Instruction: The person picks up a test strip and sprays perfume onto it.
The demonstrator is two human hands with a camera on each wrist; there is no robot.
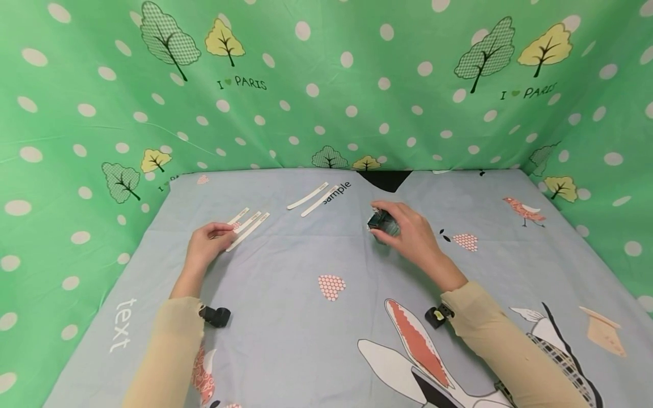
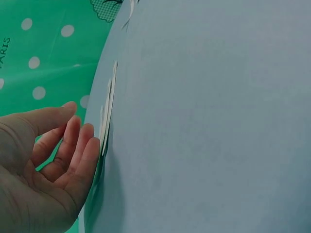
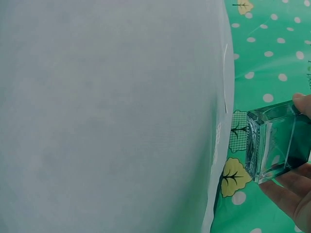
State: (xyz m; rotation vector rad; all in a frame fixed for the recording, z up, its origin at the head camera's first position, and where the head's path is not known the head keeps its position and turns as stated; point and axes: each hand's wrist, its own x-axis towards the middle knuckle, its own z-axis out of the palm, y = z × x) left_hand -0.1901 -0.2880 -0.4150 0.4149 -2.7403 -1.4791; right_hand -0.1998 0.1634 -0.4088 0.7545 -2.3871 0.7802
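Observation:
My right hand [image 1: 415,235] grips a square glass perfume bottle [image 1: 389,225] between thumb and fingers, raised above the cloth. In the right wrist view the bottle [image 3: 277,143] shows thick clear glass and dark green contents. Over on the left, my left hand [image 1: 208,243] is beside several narrow white paper strips [image 1: 248,231] with small printing at their far ends. Its fingers [image 2: 82,170] are loosely bent in the left wrist view, with the strips [image 2: 108,107] just beyond them. No strip shows between thumb and fingers there. Fingertips cover part of the strips in the head view.
Two more white strips [image 1: 308,196] lie side by side near the printed word "sample". A pale blue cloth [image 1: 285,317] with printed hearts, birds and a rabbit covers the table. Green dotted curtains [image 1: 326,68] stand behind and at both sides.

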